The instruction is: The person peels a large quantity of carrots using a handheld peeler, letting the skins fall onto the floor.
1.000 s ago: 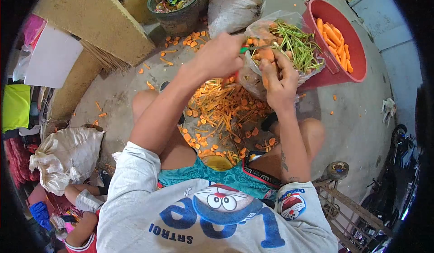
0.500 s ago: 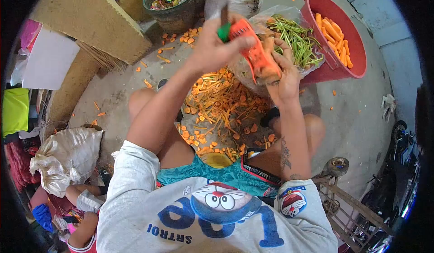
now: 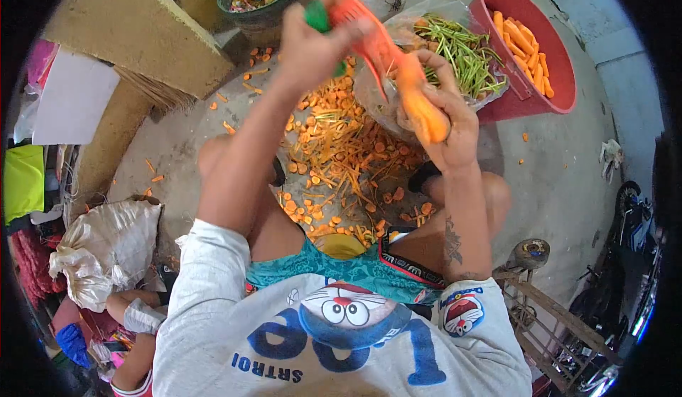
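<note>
My left hand [image 3: 311, 52], blurred by motion, is closed round a red slotted plastic peeler [image 3: 368, 33] with a green part. Its far end touches a peeled-looking orange carrot [image 3: 428, 118]. The carrot is gripped in my right hand [image 3: 457, 116], fingers wrapped behind it and its thick end tilted toward me. Below both hands, a heap of carrot peelings and cut ends [image 3: 348, 159] lies on the floor between my legs. Just beyond my right hand is a clear plastic bag [image 3: 398, 24] with green stems [image 3: 462, 52] on it.
A red tub [image 3: 561, 88] at the upper right holds peeled carrots [image 3: 524, 45]. A dark waste bucket [image 3: 263, 24] stands at the upper left. White sacks [image 3: 106, 248], a metal-framed cart [image 3: 561, 319] and a motorcycle [image 3: 625, 248] are around me. Another person's arm [image 3: 135, 361] shows lower left.
My left hand has moved left and slightly up with the peeler. The carrot is now more exposed, its thick end pointing down toward me in my right hand.
</note>
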The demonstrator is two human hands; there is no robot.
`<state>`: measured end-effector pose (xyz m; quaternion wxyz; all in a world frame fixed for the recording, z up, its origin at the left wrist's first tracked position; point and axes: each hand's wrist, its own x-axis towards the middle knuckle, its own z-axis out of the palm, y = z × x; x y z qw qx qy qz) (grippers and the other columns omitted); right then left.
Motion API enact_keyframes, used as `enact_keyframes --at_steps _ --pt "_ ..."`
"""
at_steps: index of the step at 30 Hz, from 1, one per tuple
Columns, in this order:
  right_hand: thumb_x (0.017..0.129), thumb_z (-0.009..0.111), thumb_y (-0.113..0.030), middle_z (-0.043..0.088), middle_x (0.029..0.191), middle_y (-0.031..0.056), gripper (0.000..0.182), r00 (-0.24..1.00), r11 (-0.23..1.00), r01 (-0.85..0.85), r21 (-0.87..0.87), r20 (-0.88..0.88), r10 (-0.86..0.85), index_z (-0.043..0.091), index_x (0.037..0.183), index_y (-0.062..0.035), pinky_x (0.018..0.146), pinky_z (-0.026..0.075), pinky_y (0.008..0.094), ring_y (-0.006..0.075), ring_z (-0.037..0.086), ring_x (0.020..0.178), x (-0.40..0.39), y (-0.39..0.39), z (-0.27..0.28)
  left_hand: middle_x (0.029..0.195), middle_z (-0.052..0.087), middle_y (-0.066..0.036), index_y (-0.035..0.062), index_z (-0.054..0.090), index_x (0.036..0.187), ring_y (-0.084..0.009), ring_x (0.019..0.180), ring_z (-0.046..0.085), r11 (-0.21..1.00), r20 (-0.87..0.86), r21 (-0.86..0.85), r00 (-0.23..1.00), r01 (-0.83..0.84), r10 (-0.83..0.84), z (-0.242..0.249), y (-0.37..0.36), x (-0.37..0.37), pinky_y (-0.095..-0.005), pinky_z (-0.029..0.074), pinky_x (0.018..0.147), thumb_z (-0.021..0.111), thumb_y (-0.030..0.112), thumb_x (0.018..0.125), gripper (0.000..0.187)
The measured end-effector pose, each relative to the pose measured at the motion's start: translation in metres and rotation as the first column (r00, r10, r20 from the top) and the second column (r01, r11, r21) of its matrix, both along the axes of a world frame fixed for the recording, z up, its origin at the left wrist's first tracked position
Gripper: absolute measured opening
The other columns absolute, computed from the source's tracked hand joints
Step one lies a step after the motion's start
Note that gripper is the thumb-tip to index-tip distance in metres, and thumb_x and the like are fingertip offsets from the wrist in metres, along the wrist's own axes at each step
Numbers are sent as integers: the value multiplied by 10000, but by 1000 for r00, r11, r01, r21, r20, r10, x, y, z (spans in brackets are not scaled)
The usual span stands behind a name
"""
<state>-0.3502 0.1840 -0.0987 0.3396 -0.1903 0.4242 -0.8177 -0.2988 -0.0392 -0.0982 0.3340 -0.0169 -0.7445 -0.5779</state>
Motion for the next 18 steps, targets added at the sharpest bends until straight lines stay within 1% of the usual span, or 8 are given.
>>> enact_keyframes --at_steps 2,3,8,9,12,14,16,18 --pt "998 484 -108 575 1268 109 440 987 991 -127 -47 90 131 400 1428 -67 920 552 366 216 651 1061 3 -1 11 821 640 37 64 647 1003 -64 701 590 962 78 271 997 -36 15 -4 -45 -15 -232 474 589 804 189 877 237" --pt "1010 482 -124 580 1258 117 424 954 946 -242 -216 126 273 406 1425 -83 919 555 368 213 651 1066 -9 2 -5 817 637 43 67 648 1003 -58 725 590 924 106 371 993 -90 54 -5 -43 -15 -237 487 606 815 195 872 248" --pt "1018 476 -118 583 1252 125 413 962 997 82 -12 262 -76 406 1417 -41 939 540 353 213 646 1078 -7 -2 2 812 660 32 53 665 1030 -64 727 610 993 -73 2 991 117 -116 2 23 3 -238 507 620 785 165 895 213" --pt "1018 474 -119 582 1252 123 415 993 998 60 0 105 -60 407 1417 -28 945 535 348 212 644 1080 -6 -1 -1 818 665 29 53 666 1032 -64 711 608 997 -73 17 995 75 -73 -2 14 -4 -233 502 611 782 167 896 212" --pt "1015 488 -137 593 1220 114 421 995 997 -73 -35 63 75 425 1410 -4 902 543 333 211 643 1059 0 -1 3 834 694 -3 49 655 1003 -75 613 613 971 102 235 994 -51 27 5 -31 -8 -220 477 546 781 171 898 203" --pt "1009 510 -152 611 1185 105 418 925 902 -294 -317 141 352 448 1395 -4 841 549 319 216 646 1040 -11 0 -10 824 690 -4 54 646 996 -77 628 615 927 57 365 996 -84 68 -12 -40 -18 -223 474 541 790 187 893 221" --pt "1003 528 -162 625 1176 104 407 915 926 -208 -315 272 298 475 1376 -7 807 554 326 218 653 1031 -10 0 -3 829 684 2 51 643 1015 -71 663 619 965 29 262 1000 -9 1 -8 -3 -9 -224 483 561 800 200 890 249" --pt "998 547 -184 627 1200 100 402 926 995 103 -10 366 -92 496 1361 -18 827 556 339 211 648 1056 -5 -4 3 834 683 5 47 654 1024 -70 704 629 994 37 107 999 -17 13 2 24 3 -226 499 595 801 207 889 257"
